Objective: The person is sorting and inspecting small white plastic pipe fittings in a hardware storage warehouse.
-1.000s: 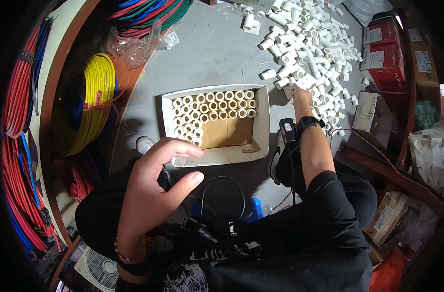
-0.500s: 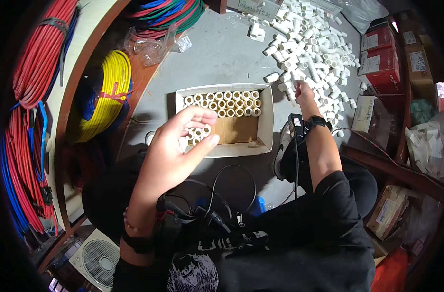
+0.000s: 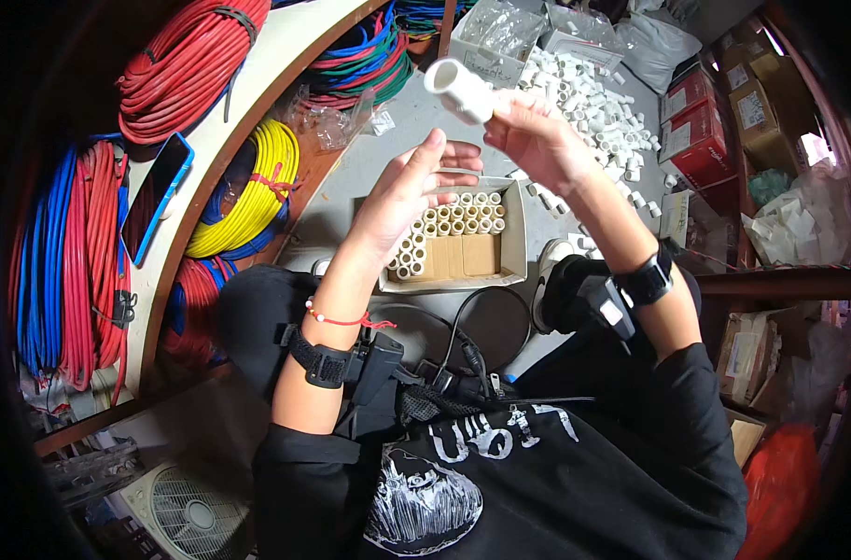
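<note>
Two hands are raised above a shallow cardboard box (image 3: 511, 245) that lies on the grey floor (image 3: 388, 159) between the person's knees. The right hand (image 3: 537, 140) has its grip closed on a white plastic pipe fitting (image 3: 460, 89), fingers wrapped round the near end while the open round mouth of the fitting points up and to the left. The left hand (image 3: 409, 191) is beside it, just below and to the left, with the palm open and the fingers spread (it holds nothing); its fingertips come near the right hand, but I cannot tell whether they touch.

Inside the box, white fittings (image 3: 458, 219) stand on end in neat rows along the far side and down the left side, with bare cardboard showing in the near right part. Beyond the box a loose heap of white fittings (image 3: 598, 98) is spread over the floor, and red cartons (image 3: 691, 117) are stacked to the right of it.

To the left, a curved wooden shelf (image 3: 211, 196) carries coils of cable: a yellow coil (image 3: 248, 191), a red coil (image 3: 178, 65) and blue and red bundles further left. A blue phone (image 3: 157, 194) leans on the shelf edge. Each wrist wears a black strap, the left one (image 3: 318, 359) with a thin red cord above it.
</note>
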Demonstrator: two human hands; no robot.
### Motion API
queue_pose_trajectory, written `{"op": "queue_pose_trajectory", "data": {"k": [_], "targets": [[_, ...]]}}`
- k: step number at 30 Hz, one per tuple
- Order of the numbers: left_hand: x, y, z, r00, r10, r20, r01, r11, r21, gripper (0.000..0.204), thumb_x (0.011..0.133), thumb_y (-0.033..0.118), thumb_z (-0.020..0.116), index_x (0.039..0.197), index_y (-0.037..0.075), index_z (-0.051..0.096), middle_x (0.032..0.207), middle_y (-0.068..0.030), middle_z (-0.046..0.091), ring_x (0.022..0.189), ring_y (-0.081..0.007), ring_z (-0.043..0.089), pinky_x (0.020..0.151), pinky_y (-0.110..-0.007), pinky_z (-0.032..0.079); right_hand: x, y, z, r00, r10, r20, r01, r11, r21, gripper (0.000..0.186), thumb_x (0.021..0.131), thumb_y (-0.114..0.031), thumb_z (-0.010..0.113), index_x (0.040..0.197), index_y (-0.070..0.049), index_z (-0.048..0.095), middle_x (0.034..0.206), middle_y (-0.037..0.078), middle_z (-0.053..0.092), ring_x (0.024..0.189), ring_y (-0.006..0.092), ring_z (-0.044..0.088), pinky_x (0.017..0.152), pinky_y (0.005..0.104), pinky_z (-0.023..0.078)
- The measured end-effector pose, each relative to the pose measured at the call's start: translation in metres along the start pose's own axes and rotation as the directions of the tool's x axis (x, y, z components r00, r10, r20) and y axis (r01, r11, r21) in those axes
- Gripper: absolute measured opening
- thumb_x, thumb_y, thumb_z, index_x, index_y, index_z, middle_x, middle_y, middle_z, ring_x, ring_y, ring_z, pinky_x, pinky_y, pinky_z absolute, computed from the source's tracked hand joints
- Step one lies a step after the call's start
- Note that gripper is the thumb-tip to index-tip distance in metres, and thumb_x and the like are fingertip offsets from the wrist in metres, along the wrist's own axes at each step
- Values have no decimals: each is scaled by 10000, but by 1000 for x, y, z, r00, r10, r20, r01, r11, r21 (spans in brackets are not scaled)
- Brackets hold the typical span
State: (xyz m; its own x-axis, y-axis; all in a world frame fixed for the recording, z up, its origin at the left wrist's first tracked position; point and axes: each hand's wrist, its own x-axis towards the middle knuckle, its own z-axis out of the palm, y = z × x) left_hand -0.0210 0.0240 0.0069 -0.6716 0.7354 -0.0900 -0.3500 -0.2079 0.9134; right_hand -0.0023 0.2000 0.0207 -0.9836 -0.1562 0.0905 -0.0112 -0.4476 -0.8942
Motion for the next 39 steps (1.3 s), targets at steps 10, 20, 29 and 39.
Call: {"op": "queue_pose_trajectory", "data": {"k": [10, 20, 29, 39], "targets": [[-20, 12, -3, 998, 42, 45, -47, 994, 97, 533, 718, 501, 495, 991, 43, 492, 923, -34, 543, 848, -97, 516, 694, -198, 364, -43, 14, 12, 999, 42, -16, -41, 996, 78, 136, 733, -105, 557, 813, 5, 561, 692, 4, 515, 631, 71, 416, 604, 198, 338], [-16, 5, -8, 997, 18, 71, -20, 1000, 21, 456, 727, 405, 536, 978, 24, 518, 883, -22, 550, 787, -69, 505, 686, -185, 372, -40, 22, 12, 992, 125, 3, -125, 991, 56, 156, 739, -120, 560, 840, -1, 560, 701, -12, 515, 628, 58, 438, 598, 186, 361], [-15, 15, -5, 993, 101, 67, -113, 971, 211, 460, 659, 270, 604, 976, -26, 451, 911, -71, 504, 875, -110, 467, 797, -234, 351, -40, 7, 18, 998, 37, -46, -53, 904, -424, 303, 726, -190, 581, 957, -4, 517, 841, 44, 549, 745, 79, 502, 692, 216, 404], [-13, 12, -8, 986, 128, 109, -154, 945, 289, 490, 635, 175, 647, 1020, -52, 446, 945, -76, 506, 865, -135, 488, 797, -262, 370, -44, 7, 22, 994, -26, -108, -39, 826, -562, 406, 630, -236, 670, 925, 6, 529, 770, 27, 546, 671, 62, 491, 631, 194, 416]]}}
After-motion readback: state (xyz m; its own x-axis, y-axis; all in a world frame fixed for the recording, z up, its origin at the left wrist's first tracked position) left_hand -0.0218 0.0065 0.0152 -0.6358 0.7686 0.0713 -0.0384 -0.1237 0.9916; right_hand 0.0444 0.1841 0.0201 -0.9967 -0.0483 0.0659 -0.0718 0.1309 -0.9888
